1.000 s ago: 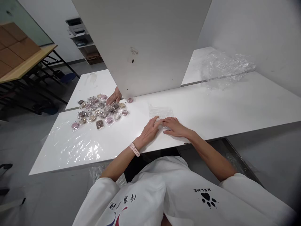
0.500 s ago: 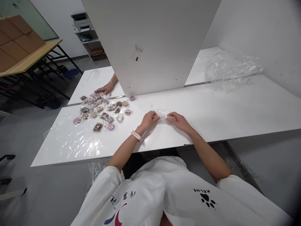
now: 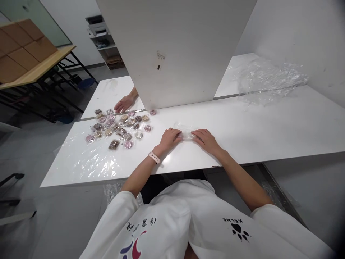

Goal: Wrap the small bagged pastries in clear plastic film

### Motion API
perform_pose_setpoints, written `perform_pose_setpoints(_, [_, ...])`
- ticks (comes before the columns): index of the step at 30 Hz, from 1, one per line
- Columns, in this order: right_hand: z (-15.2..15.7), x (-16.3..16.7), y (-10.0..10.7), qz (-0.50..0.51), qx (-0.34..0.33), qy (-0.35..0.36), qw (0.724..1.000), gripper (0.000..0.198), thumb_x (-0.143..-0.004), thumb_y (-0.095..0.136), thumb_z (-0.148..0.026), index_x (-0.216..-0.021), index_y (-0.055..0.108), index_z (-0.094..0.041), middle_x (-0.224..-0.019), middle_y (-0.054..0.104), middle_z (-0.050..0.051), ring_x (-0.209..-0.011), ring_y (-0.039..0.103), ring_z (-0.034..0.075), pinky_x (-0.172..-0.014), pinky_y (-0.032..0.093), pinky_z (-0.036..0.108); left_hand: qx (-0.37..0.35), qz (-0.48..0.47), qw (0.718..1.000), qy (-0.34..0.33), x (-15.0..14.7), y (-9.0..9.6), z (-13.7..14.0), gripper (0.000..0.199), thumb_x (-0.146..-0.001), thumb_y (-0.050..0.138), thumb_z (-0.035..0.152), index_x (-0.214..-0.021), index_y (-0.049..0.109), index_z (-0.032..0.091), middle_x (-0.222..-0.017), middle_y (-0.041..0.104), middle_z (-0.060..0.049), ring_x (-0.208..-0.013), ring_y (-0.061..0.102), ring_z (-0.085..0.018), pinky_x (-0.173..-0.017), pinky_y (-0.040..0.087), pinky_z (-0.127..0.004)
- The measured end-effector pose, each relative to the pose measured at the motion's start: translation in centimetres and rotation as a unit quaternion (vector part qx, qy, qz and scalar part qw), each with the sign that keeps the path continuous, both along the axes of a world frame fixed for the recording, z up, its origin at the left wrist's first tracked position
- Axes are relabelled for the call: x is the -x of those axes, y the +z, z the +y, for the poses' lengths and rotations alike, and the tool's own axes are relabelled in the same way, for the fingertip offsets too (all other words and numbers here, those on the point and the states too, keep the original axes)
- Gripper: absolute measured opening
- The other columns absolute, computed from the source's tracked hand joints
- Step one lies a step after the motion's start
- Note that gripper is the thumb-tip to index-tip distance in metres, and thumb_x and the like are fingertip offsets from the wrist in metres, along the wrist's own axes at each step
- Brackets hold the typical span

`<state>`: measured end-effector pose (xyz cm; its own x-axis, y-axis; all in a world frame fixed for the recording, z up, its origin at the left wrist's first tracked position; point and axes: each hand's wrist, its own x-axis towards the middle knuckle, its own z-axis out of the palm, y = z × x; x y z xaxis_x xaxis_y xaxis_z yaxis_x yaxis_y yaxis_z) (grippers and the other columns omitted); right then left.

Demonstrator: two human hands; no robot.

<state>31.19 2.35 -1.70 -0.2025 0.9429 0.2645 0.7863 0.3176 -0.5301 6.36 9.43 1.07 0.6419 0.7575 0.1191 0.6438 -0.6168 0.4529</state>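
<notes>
On the white table in front of me lies a crinkled clear plastic wrapper (image 3: 188, 133). My left hand (image 3: 170, 139) grips its left end with curled fingers, and a little pink shows by the fingertips. At its right end my right hand (image 3: 207, 141) has its fingers closed on the plastic. What lies under the fingers is hidden. Several individually wrapped round and square sweets, perhaps cookies, are scattered to the left; a pink one (image 3: 128, 144) and a brown square one (image 3: 114, 144) lie closest to me.
A co-worker's hand (image 3: 124, 103) reaches from behind the upright white panel (image 3: 178, 50) beside the pile. Crumpled plastic film (image 3: 272, 81) lies at the back right. A clear sheet (image 3: 91, 167) covers the table's (image 3: 269, 133) left front.
My fingers have flattened lower over the wrapper's ends. The co-worker's hand has turned over and drawn back from the pile, where some sweets have shifted and spread.
</notes>
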Motion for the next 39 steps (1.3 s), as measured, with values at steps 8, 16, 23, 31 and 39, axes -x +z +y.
perform_pose_setpoints(8, [7.3,0.5,2.1,-0.031,0.036,-0.114,0.992,0.041,-0.101,0.041,-0.049,-0.119,0.07,-0.025,-0.11,0.073,0.011,-0.107,0.06,0.032,-0.095,0.044,0.05,0.042,-0.023,0.98,0.195,-3.0,0.7,6.0,0.024,-0.091,0.067,0.042,-0.1,0.062,0.021,-0.114,0.063,-0.012,-0.114,0.054,-0.03,-0.092,0.046,-0.04])
perform_pose_setpoints(16, [6.5,2.7,0.1,-0.08,0.0,0.064,0.995,0.043,-0.099,0.051,-0.047,-0.139,0.063,-0.034,-0.143,0.061,0.005,-0.117,0.056,0.029,-0.101,0.044,0.047,0.099,-0.148,0.948,0.264,-2.2,-0.5,5.6,0.028,-0.099,0.047,0.038,-0.118,0.06,0.021,-0.123,0.065,-0.011,-0.113,0.059,-0.024,-0.102,0.044,-0.041])
perform_pose_setpoints(23, [8.4,-7.6,-1.5,0.147,-0.097,-0.342,0.923,0.063,-0.103,0.031,-0.057,-0.14,0.059,-0.016,-0.126,0.066,0.018,-0.114,0.057,0.03,-0.099,0.047,0.05,0.003,-0.117,0.958,0.261,-2.4,-2.2,4.0,0.026,-0.095,0.048,0.031,-0.117,0.06,0.023,-0.134,0.061,-0.01,-0.125,0.052,-0.03,-0.107,0.04,-0.051])
perform_pose_setpoints(31, [22.4,-14.7,1.5,0.109,-0.102,-0.308,0.94,0.051,-0.104,0.031,-0.04,-0.136,0.057,-0.011,-0.138,0.051,0.021,-0.136,0.04,0.036,-0.111,0.029,0.066,0.005,-0.093,0.961,0.259,-3.1,-2.1,4.3,0.023,-0.095,0.049,0.033,-0.113,0.062,0.025,-0.139,0.058,-0.009,-0.129,0.05,-0.031,-0.108,0.039,-0.053])
perform_pose_setpoints(39, [18.3,-16.1,0.9,0.11,-0.184,-0.432,0.876,0.042,-0.105,0.031,-0.028,-0.128,0.062,-0.012,-0.164,0.024,0.022,-0.15,0.008,0.034,-0.112,0.006,0.071,-0.001,-0.08,0.962,0.26,-3.2,-2.0,4.4,0.024,-0.094,0.05,0.033,-0.113,0.062,0.027,-0.14,0.059,-0.009,-0.13,0.05,-0.032,-0.107,0.039,-0.054])
